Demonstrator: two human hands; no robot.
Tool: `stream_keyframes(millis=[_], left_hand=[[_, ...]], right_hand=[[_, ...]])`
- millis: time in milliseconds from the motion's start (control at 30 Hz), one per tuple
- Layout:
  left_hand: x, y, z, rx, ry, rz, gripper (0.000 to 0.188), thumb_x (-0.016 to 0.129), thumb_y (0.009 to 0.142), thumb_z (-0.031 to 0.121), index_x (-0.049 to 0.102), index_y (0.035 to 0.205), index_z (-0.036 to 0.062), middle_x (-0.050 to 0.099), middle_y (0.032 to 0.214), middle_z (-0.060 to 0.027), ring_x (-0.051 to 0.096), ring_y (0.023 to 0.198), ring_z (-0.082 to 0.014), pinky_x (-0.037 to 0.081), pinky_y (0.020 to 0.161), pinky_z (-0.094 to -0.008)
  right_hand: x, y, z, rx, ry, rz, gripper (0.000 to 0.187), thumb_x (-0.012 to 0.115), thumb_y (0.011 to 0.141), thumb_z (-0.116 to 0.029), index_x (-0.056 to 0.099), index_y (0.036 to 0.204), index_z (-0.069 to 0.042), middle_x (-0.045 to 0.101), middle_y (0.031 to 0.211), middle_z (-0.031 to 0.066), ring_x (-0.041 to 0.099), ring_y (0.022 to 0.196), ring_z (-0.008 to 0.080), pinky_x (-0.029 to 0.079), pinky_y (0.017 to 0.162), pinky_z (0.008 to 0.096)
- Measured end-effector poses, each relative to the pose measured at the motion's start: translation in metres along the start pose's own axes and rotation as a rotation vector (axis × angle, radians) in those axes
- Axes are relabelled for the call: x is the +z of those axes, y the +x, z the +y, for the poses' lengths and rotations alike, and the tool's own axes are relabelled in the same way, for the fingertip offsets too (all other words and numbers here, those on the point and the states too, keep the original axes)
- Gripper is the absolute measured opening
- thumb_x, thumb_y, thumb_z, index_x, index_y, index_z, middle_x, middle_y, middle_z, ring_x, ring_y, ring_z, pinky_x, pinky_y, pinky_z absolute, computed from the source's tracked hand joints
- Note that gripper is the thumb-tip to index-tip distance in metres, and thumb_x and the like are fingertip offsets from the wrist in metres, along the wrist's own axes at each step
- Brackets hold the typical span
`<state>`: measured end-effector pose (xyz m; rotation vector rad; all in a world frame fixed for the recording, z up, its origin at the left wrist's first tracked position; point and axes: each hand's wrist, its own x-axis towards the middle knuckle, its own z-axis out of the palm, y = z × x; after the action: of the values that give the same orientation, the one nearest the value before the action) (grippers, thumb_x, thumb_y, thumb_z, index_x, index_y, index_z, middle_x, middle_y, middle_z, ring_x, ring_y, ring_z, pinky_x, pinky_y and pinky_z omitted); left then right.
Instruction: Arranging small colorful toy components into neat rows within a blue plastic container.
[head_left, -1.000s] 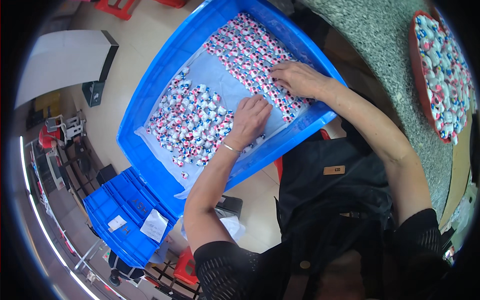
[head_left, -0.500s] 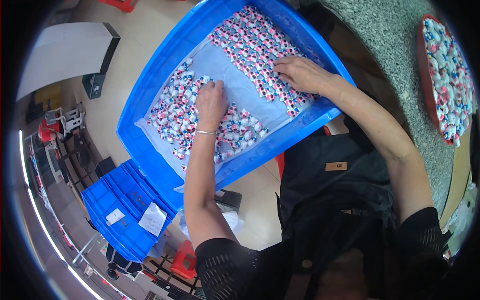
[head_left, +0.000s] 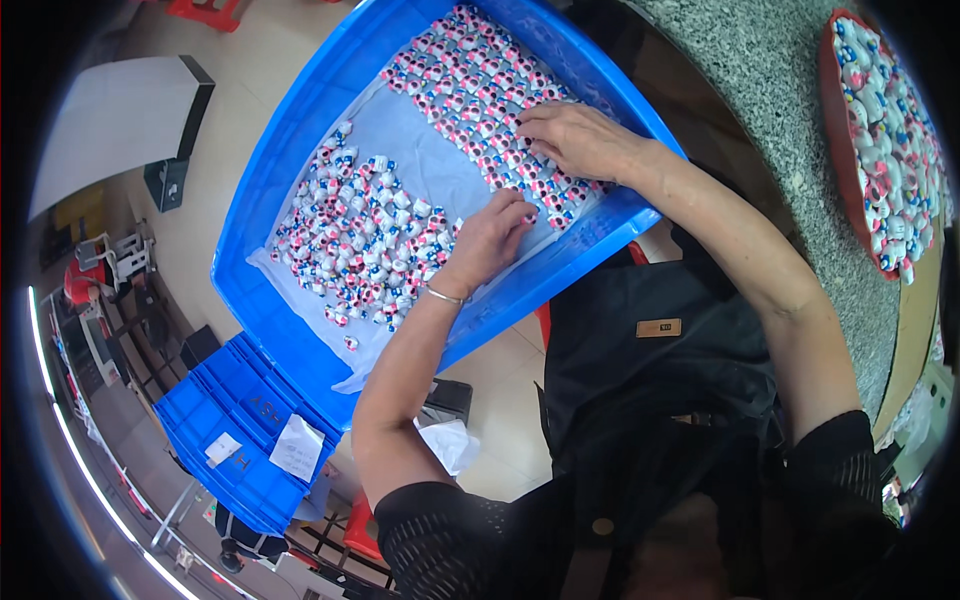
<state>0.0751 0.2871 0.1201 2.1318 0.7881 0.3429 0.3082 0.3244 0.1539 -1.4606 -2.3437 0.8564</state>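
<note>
A blue plastic bin (head_left: 262,190), lined with a white sheet (head_left: 408,140), holds many small white, pink and blue figurines. On its left side they lie in a loose heap (head_left: 365,235); on the far right they stand packed in close rows (head_left: 485,90). My left hand (head_left: 488,240) is at the near end of the rows, fingers pinched on a small figurine (head_left: 530,218) that shows partly at the fingertips. My right hand (head_left: 578,140) rests over the rows, palm down, fingers slightly spread and bent, their tips touching figurines. Whatever lies under that palm is hidden.
A red tray (head_left: 838,130) heaped with similar figurines stands on the speckled stone counter (head_left: 740,70) at right. Stacked blue bins (head_left: 235,400) with paper slips are at lower left. A black apron or bag (head_left: 655,400) covers my lap.
My left hand has moved from the loose heap rightward to the near end of the rows, now with a figurine. My right hand stays over the rows. The view has shifted slightly.
</note>
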Motion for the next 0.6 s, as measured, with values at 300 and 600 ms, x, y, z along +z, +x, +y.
stream_keyframes(millis=[300,600], left_hand=[[-0.037,-0.004,0.004,-0.096,0.029,0.199,0.019,0.068,0.080,0.004,0.064,0.098,0.0066,0.059,0.097,-0.0108,0.065,0.080,-0.0300,0.052,0.066,-0.0378],[-0.061,-0.022,-0.023,0.037,0.488,-0.253,0.028,0.059,0.071,-0.009,0.062,0.095,0.0052,0.059,0.097,-0.0092,0.059,0.091,-0.0286,0.051,0.077,-0.0374]], right_hand=[[-0.002,-0.003,-0.003,-0.016,0.050,0.009,0.027,0.063,0.089,-0.012,0.065,0.113,-0.001,0.060,0.126,0.0157,0.058,0.115,0.0333,0.046,0.100,0.0410],[0.009,0.000,0.002,-0.075,0.030,0.118,0.017,0.060,0.087,-0.008,0.065,0.101,0.000,0.063,0.106,0.0145,0.061,0.103,0.0345,0.050,0.090,0.0435]])
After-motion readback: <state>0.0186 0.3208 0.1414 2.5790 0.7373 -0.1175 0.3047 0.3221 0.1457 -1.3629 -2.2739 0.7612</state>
